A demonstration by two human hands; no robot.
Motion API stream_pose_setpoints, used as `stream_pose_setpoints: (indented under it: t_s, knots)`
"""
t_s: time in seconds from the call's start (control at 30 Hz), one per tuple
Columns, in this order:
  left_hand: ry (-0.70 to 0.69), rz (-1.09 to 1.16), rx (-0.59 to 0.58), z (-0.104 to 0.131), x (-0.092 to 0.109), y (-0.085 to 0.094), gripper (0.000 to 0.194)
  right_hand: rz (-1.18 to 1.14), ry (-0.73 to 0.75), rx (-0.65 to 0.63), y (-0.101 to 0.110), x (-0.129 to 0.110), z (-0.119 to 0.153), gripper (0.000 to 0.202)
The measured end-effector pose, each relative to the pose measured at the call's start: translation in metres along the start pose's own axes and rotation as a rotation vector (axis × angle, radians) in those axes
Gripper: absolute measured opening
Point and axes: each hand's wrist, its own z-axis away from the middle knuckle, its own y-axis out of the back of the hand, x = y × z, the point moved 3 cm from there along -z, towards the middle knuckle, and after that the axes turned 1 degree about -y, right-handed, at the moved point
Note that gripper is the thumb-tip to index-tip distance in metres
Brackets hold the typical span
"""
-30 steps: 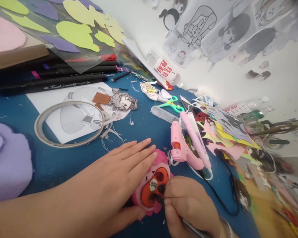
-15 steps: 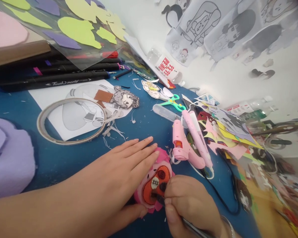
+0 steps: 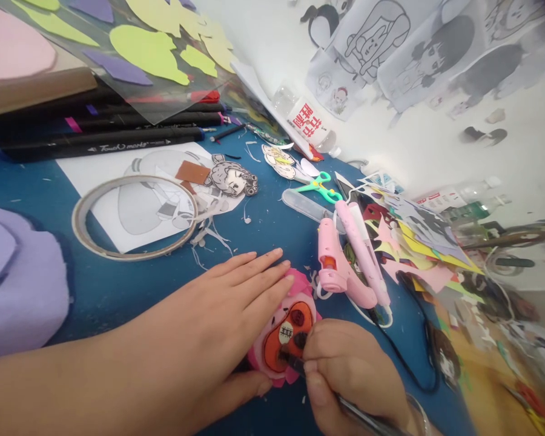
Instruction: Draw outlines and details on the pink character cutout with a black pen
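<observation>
My left hand [image 3: 227, 315] lies flat with fingers stretched out, its fingertips and thumb pressing the edge of a pink felt piece [image 3: 295, 289]. On that piece is an orange-red oval [image 3: 275, 348] with dark round spots and a small cream patch with black lines. My right hand [image 3: 349, 363] is closed round a dark pen [image 3: 361, 415], whose tip touches the lower part of the orange oval. The left part of the pink piece is hidden under my left hand.
A tape roll [image 3: 79, 227] rests on a printed drawing [image 3: 140, 200] at the left, near purple felt [image 3: 40, 290]. Beyond my hands are a pink glue gun [image 3: 333, 254], green scissors [image 3: 322, 189], black markers [image 3: 113, 144] and a bottle [image 3: 306, 118]. Paper scraps [image 3: 418, 242] pile at the right.
The pen tip has shifted slightly on the orange oval, and more of the pen's dark front shows. The whole view has moved a little; my left hand stays on the pink piece.
</observation>
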Motion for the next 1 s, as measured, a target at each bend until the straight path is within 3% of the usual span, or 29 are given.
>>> stream_pose_setpoints:
  t_s: [0.6,0.73,0.87,1.0]
  knots:
    - [0.004,-0.005,0.017,0.0017,-0.0053,-0.0004,0.089,-0.082,-0.024,-0.037,-0.0003,0.0037,0.0035,0.023]
    - [0.008,-0.006,0.024,0.0052,-0.0046,-0.0030,0.091,-0.105,0.037,-0.083,-0.0008,0.0024,0.0050,0.023]
    - [0.010,-0.007,0.033,0.0053,-0.0045,-0.0034,0.092,-0.101,-0.017,-0.036,0.0024,0.0034,0.0053,0.020]
    - [0.013,0.001,0.023,0.0018,-0.0036,-0.0005,0.091,-0.148,0.027,-0.090,0.0003,0.0014,0.0046,0.023]
